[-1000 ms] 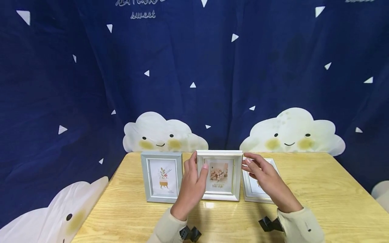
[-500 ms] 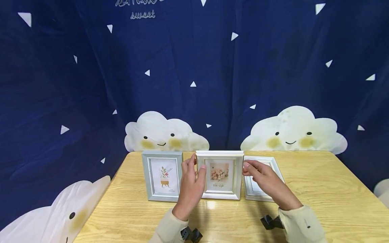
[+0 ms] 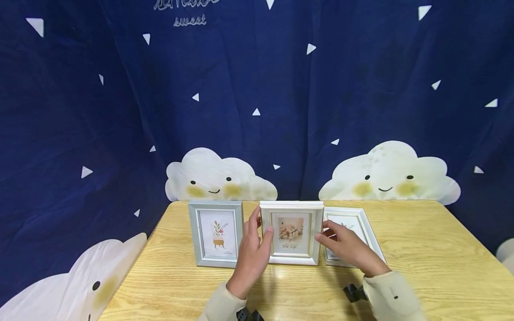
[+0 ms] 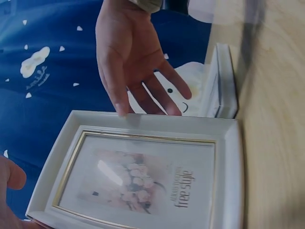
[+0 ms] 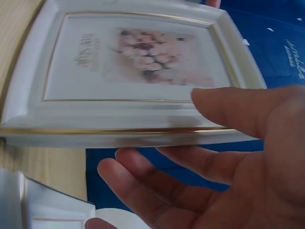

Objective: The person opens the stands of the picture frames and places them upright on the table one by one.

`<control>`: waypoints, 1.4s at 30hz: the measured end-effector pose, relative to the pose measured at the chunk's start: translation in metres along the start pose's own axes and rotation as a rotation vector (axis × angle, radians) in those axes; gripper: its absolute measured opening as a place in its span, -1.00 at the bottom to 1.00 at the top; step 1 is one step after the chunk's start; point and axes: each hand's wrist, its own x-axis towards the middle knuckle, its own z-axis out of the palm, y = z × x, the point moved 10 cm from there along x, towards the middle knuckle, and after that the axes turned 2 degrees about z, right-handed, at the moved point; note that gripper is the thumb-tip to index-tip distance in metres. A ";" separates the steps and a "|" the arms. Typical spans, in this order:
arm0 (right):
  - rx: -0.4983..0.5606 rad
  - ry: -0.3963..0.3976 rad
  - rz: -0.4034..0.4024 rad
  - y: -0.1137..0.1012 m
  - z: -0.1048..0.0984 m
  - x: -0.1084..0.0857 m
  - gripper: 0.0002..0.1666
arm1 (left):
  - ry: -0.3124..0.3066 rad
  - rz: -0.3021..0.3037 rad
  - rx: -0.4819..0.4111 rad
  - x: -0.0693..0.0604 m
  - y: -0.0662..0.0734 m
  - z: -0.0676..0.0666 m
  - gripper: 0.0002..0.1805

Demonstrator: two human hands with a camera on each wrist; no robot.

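Observation:
A white picture frame [image 3: 292,258] with a gold inner line and a flower picture stands upright in the middle of the table. Beside its left edge is my left hand [image 3: 250,258]; the fingers are near that edge and the thumb [image 4: 14,175] appears apart from the frame's face. My right hand [image 3: 350,247] grips the opposite edge, with its thumb [image 5: 214,102] over the front border and fingers curled at the side, partly behind. A grey-blue picture frame [image 3: 193,236] stands left of it. Another white picture frame [image 3: 371,236] is on the right, partly covered by the right hand.
The frames are on a light wooden table [image 3: 421,267] near its back edge. A dark blue curtain [image 3: 225,125] with white triangles and clouds hangs behind. Black wrist cameras [image 3: 354,293] stick out from the sleeves [image 3: 393,294] over the table's front.
My right hand has moved down along the middle frame's right edge, and its thumb has come over the front border. The left hand stays at the left edge with little movement.

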 end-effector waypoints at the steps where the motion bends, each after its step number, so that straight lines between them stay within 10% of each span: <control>1: -0.014 0.001 -0.004 0.001 0.001 0.001 -0.62 | -0.006 0.003 0.007 -0.001 -0.001 0.001 -0.36; 22: -0.072 0.073 -0.093 0.005 0.009 0.007 -0.80 | -0.113 -0.078 0.036 -0.020 -0.040 0.016 -0.39; 42: -0.063 0.097 -0.070 0.004 0.009 0.005 -0.70 | -0.127 -0.055 -0.019 -0.021 -0.041 0.020 -0.37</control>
